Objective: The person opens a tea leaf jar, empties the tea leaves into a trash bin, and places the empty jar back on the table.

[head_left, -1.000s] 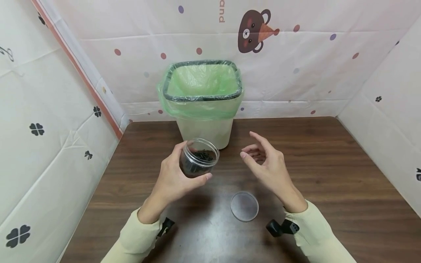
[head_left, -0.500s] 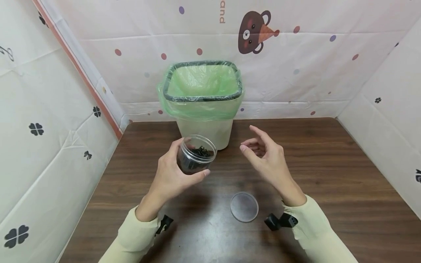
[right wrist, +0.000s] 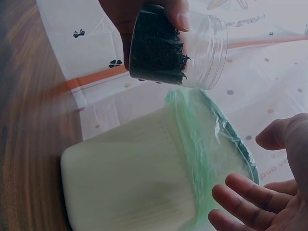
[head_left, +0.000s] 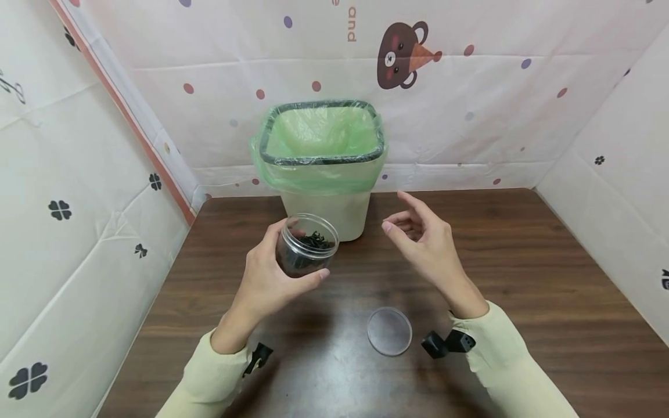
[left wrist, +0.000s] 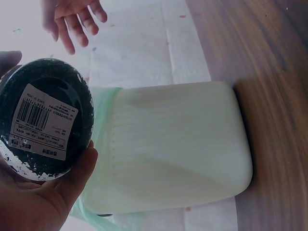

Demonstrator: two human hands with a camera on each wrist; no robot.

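- Plainly gripping a jar (head_left: pixel 305 251) in the left hand (head_left: pixel 263 278), with the thumb on the near side and fingers curled round the far; raised off the table (head_left: pixel 502 261) and partly filled with dark leaves (head_left: pixel 315 240).
- Standing with long axis close to upright, uncovered mouth upward, leaning slightly toward 1 o'clock as far as the head view allows judging.
- Set between 6 and 7 o'clock from the mouth of the bin (head_left: pixel 342 206), short of its rim rather than over it; lined there with a green bag (head_left: pixel 324 180).
- Worth most attention, by judgement: that stretch from jar mouth to bin mouth, running toward 12 o'clock, with the left hand nearer as holder.
- Hovering at 3 o'clock from the jar with the right hand (head_left: pixel 428 247), fingers loosely bent and spread, touching nothing.
- Lying flat at 7 o'clock from the right hand, nearer to it than to the left: the lid (head_left: pixel 389 331).
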